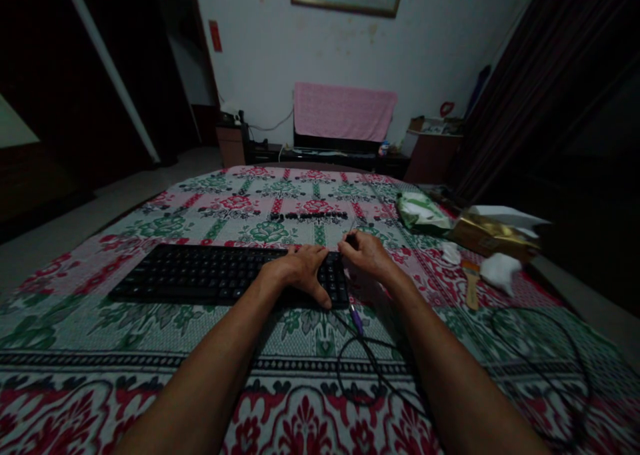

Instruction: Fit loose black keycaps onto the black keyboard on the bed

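A black keyboard [200, 271] lies on the patterned tablecloth in front of me. My left hand [300, 271] rests flat over its right part, with the thumb spread toward the near edge. Just past the keyboard's far right corner, my right hand [365, 251] is closed in a pinch. A faint thin line shows above its fingertips, too dim to name. Beyond the keyboard runs a row of small dark pieces [310, 216], possibly keycaps. A purple cable plug [356, 318] lies by the keyboard's near right corner.
Black cable [370, 355] loops under and beside my right forearm. To the right are a wooden-handled brush [471, 291], crumpled white tissue [500, 271], a green tissue pack [423, 211] and a gold box [493, 235]. The flowered tablecloth [165, 368] covers the table.
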Demonstrator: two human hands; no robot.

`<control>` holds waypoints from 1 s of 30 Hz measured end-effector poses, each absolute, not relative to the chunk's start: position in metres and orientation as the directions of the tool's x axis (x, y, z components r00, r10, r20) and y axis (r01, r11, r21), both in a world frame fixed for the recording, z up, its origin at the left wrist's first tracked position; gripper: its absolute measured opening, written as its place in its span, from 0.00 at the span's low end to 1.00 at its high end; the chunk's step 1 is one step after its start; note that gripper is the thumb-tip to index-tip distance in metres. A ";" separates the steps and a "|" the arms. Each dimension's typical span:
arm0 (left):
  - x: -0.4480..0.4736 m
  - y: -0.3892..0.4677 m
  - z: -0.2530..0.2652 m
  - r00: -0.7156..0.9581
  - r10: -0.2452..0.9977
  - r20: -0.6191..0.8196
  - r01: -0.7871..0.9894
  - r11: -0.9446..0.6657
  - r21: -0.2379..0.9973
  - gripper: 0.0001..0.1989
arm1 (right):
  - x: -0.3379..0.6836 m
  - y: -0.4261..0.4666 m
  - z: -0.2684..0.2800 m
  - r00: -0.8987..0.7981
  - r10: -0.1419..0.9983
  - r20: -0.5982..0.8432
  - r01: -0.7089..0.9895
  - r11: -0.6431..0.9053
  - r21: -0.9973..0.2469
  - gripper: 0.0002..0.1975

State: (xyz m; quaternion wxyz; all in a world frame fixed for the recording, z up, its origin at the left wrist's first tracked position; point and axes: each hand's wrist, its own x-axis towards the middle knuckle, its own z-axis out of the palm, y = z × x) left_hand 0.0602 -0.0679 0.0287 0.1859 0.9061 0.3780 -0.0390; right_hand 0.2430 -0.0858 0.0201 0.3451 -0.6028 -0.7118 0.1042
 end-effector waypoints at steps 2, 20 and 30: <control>0.061 -0.069 0.027 0.717 0.672 -0.187 0.693 -0.657 0.297 0.54 | 0.243 -0.086 0.020 -0.026 0.929 0.370 0.789 0.246 -0.563 0.08; 0.075 -0.065 0.013 0.735 0.678 0.001 0.657 -0.713 0.247 0.50 | 0.244 -0.086 0.020 0.011 0.922 0.387 0.805 0.221 -0.551 0.10; 0.075 -0.067 0.015 0.725 0.689 -0.005 0.673 -0.707 0.217 0.45 | 0.242 -0.085 0.023 0.049 0.932 0.358 0.836 0.158 -0.526 0.09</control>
